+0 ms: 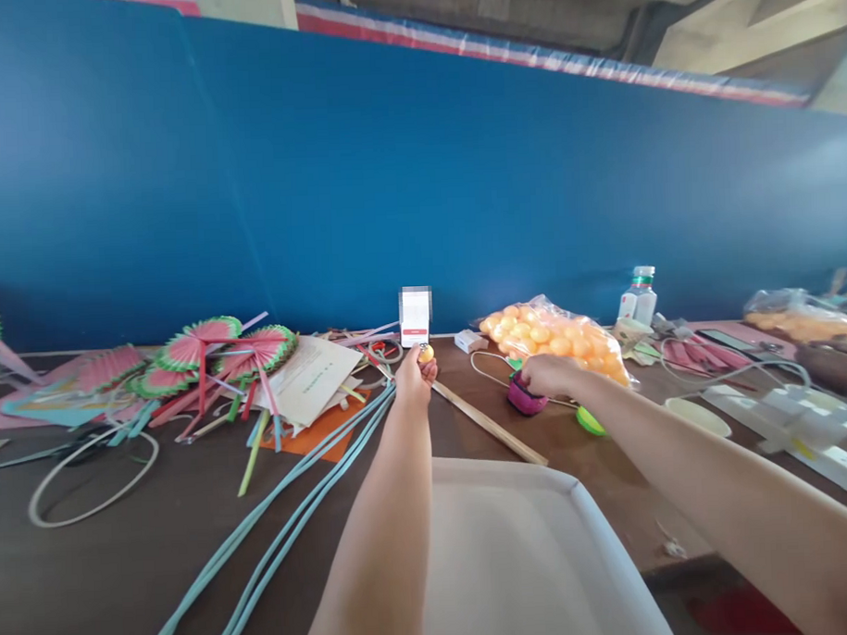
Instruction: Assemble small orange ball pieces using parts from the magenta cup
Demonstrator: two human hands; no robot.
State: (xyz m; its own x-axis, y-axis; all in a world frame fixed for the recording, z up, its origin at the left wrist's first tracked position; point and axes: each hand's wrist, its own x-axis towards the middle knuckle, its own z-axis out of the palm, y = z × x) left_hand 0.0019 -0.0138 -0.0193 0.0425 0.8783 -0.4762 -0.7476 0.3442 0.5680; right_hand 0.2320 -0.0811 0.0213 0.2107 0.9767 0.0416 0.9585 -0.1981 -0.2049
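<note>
My left hand [416, 378] is closed around a small yellow ball [426, 353] with dark marks on top. A phone with a lit screen [415, 320] stands upright just behind it. My right hand [551, 375] reaches over a purple pouch [525, 399], its fingers closed at the upper edge. The fingertips are partly hidden there. A bit of bright green shows behind the pouch, and a green round lid-like piece [590, 421] lies under my right forearm.
A clear bag of orange balls [556, 336] lies behind my right hand. A wooden strip [489, 424] and light-blue cords [317, 460] cross the table. Pink-green paper fans [258, 351] are at left; a bottle [638, 296] and power strip [793, 439] at right. A white chair-like surface [529, 545] is in front.
</note>
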